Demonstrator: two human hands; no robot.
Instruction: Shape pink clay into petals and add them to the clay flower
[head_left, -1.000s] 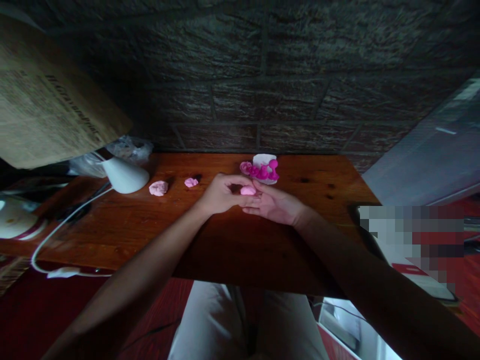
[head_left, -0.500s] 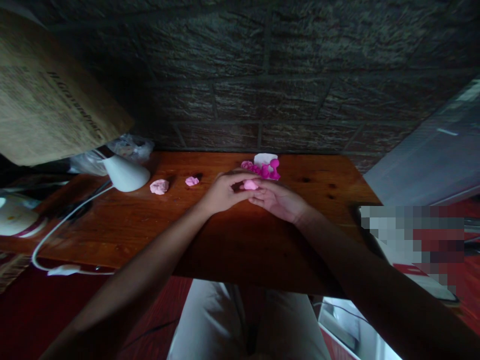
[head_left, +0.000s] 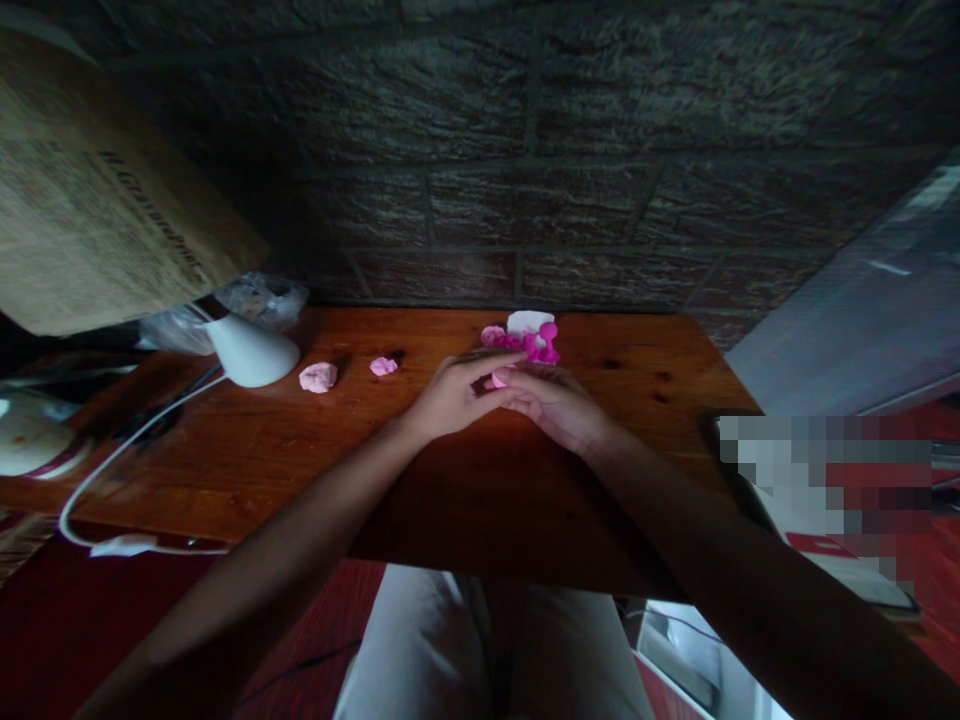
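Observation:
Both hands meet over the middle of a wooden table [head_left: 465, 490]. My left hand [head_left: 454, 398] and my right hand [head_left: 555, 405] pinch a small pink clay lump [head_left: 498, 379] between their fingertips; most of the lump is hidden by the fingers. Just beyond them, near the wall, stands a white clay piece [head_left: 529, 322] with magenta clay shapes [head_left: 536, 345] around it. Two more pink clay bits lie to the left: a larger pale one [head_left: 318, 377] and a smaller one [head_left: 383, 366].
A white lamp base [head_left: 251, 351] with a cord [head_left: 112, 460] stands at the table's back left, under a paper shade [head_left: 97, 220]. A crumpled plastic bag [head_left: 259, 295] lies behind it. A dark brick wall [head_left: 525, 150] backs the table. My legs show below the front edge.
The hands have closed over the pink lump, and my right hand has turned from palm-up to palm-down, so the lump is now mostly covered.

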